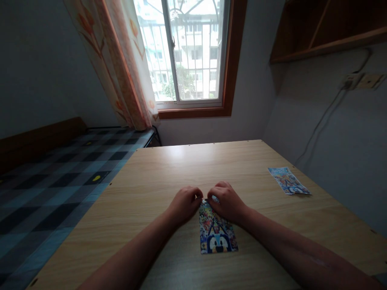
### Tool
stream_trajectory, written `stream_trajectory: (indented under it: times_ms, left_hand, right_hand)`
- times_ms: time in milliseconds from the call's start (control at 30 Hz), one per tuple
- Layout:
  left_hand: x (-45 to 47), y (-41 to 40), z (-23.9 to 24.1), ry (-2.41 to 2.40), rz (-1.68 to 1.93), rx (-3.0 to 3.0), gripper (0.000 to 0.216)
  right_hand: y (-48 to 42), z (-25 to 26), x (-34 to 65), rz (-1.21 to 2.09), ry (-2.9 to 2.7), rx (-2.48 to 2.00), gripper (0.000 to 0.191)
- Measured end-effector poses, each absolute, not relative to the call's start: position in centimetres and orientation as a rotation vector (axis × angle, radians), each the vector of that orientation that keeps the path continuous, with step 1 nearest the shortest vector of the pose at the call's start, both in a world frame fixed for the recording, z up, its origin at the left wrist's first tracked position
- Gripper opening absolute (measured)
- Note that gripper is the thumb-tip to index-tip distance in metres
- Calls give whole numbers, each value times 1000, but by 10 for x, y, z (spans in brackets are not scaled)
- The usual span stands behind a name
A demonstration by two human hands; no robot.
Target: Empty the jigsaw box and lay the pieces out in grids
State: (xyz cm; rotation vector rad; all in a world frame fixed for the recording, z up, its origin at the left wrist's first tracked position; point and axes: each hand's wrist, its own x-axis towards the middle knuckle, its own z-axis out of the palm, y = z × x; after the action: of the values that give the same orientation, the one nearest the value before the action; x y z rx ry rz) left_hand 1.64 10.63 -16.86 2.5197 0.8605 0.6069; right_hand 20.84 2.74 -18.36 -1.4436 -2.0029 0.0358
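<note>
Nearest, flat on the wood-grain tabletop (157,173), a colourful packet (208,225), or perhaps a card, with a big blue dog face (219,242) printed at the near end. At risk, as a judgement: a crooked rip or a creased print, from uneven force between two small grips set so close together; also a sideways slide across the smooth wood, with no weight on the near end. At the packet's far edge, left hand (185,204) curled, thumb and forefinger apparently pinching the left corner; just beside, right hand (228,204) with fingers bent, apparently pinching the same edge and covering part of the right side. Exact fingertip contact too small to tell. Packet mostly on the near side of both hands, between the forearms (142,241). Farther off, to the right and well apart from either hand, a similarly printed sheet (287,180) near the tabletop's edge. Beyond, a checked bed cover (63,181), then a curtain (111,52) beside a window (196,64).
</note>
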Motion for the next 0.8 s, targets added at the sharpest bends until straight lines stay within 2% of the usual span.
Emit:
stream_trajectory:
  times_ms: [167, 333, 567, 800]
  left_hand:
    - [15, 106, -169, 896, 616, 2499, 12]
    - [13, 112, -172, 928, 637, 2521, 17]
    - [11, 119, -175, 1059, 662, 2548, 16]
    - [14, 106, -168, 931, 818, 2568, 11]
  right_hand:
    - [27, -184, 208, 80, -1955, -1438, 7]
    - [28, -185, 210, 122, -1979, -1401, 30]
    - [32, -191, 210, 58, -2033, -1381, 16]
    - [30, -187, 209, 184, -1853, -1403, 27]
